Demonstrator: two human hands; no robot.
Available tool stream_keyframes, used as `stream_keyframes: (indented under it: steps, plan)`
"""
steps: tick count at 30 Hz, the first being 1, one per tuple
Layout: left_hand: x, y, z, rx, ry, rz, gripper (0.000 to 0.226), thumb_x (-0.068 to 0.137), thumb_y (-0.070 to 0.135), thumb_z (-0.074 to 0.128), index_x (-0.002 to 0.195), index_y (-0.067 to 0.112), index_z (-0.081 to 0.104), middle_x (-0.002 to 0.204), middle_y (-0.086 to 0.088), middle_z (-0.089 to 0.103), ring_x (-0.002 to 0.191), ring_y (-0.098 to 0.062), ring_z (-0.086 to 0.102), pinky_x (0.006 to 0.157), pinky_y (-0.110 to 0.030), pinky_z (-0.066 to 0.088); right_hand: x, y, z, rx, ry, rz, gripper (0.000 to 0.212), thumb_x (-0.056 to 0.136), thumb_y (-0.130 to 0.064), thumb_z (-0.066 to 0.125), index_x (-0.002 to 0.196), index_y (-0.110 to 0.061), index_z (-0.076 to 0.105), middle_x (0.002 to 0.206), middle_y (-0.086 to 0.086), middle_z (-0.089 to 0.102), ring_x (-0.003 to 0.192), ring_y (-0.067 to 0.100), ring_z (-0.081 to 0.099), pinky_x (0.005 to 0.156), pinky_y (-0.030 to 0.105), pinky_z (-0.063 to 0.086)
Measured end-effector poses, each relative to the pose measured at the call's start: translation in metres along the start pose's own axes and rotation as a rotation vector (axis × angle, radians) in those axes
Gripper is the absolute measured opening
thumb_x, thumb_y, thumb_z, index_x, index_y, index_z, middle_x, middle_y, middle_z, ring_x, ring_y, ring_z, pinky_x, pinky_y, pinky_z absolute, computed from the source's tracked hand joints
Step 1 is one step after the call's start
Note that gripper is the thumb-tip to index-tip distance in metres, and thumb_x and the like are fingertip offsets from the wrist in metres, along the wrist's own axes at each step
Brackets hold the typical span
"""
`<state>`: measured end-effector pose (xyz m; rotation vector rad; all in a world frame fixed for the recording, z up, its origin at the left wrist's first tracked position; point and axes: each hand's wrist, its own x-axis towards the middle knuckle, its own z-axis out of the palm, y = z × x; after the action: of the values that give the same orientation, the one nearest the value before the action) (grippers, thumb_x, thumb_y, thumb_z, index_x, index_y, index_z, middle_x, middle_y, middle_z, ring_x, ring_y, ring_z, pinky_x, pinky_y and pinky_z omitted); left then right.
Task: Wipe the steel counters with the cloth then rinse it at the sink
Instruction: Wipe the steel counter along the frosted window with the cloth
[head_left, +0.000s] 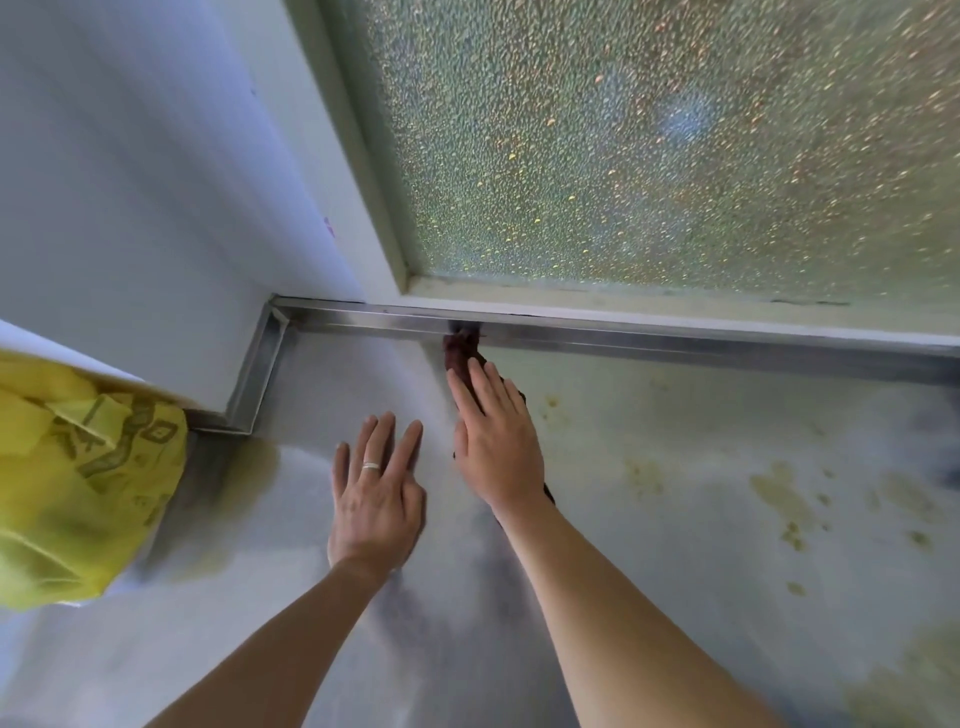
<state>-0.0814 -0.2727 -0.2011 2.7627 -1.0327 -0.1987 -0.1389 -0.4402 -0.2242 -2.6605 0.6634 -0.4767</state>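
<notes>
Wiping underway: right hand (496, 441), fingers flat, presses the dark cloth (460, 351) against the steel tabletop (675, 493) near its back rim. Left hand (376, 493) rests flat alongside. Yellowish stains (784, 499) to the right likely come next.

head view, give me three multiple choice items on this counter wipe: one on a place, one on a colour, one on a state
1. Where is the cloth?
A. under the right hand, reaching the counter's back rim
B. hanging from the window
C. under the left hand

2. What colour is the bag at the left edge?
A. blue
B. yellow
C. black

3. How does the left hand lie?
A. curled round the cloth
B. fisted
C. flat on the steel counter, fingers straight

Answers: 1 A, dark cloth shows ahead of the right fingers, against the rim. 2 B, the printed bag is plainly yellow. 3 C, its spread fingers rest on bare steel.
</notes>
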Motion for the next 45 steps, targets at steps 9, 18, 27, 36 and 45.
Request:
stream_keyframes:
  steps: [9,18,27,36,45]
  plan:
    - [0.000,-0.004,-0.003,-0.030,0.005,0.000,0.061,0.095,0.033,0.026,0.157,0.032,0.028,0.165,-0.004,0.025,0.155,-0.021,0.010,0.127,-0.049,0.006,-0.033,0.062,-0.046,-0.139,-0.007,0.234,0.066,0.093,-0.007,0.060,0.156,-0.013,0.042,0.163,0.013,0.039,0.153,0.032,0.034,0.125,0.044,0.030]
    - [-0.004,-0.004,0.001,-0.023,-0.006,0.009,0.061,0.094,0.032,0.025,0.154,0.030,0.032,0.161,-0.007,0.030,0.154,-0.025,0.015,0.126,-0.049,0.008,-0.128,0.101,-0.107,-0.085,0.111,0.745,0.076,0.089,0.015,0.057,0.159,-0.006,0.034,0.167,0.021,0.027,0.157,0.039,0.020,0.127,0.052,0.024]
    - [-0.027,0.093,0.002,-0.100,-0.088,0.164,0.058,0.097,0.033,0.030,0.155,0.033,0.029,0.167,-0.004,0.020,0.157,-0.022,0.005,0.125,-0.054,0.005,-0.163,0.033,-0.080,-0.162,0.058,0.296,0.052,0.105,-0.021,0.046,0.156,-0.011,0.042,0.167,0.014,0.031,0.156,0.032,0.027,0.122,0.051,0.032]
    - [-0.034,0.133,0.036,0.035,-0.098,0.087,0.063,0.102,0.042,0.021,0.160,0.036,-0.001,0.170,-0.001,-0.008,0.155,-0.020,-0.019,0.125,-0.057,0.001,-0.126,0.105,-0.090,-0.208,-0.064,0.216,0.057,0.108,-0.025,0.033,0.164,-0.019,0.023,0.173,0.007,0.017,0.161,0.025,0.008,0.129,0.044,0.019]
    - [-0.029,0.142,0.037,0.005,-0.066,0.047,0.066,0.098,0.037,0.039,0.160,0.036,0.015,0.170,0.000,0.004,0.156,-0.019,-0.012,0.126,-0.055,0.002,-0.057,0.188,-0.107,-0.122,-0.036,-0.019,0.049,0.106,-0.016,0.040,0.154,-0.020,0.048,0.162,0.011,0.043,0.152,0.030,0.037,0.121,0.046,0.034]
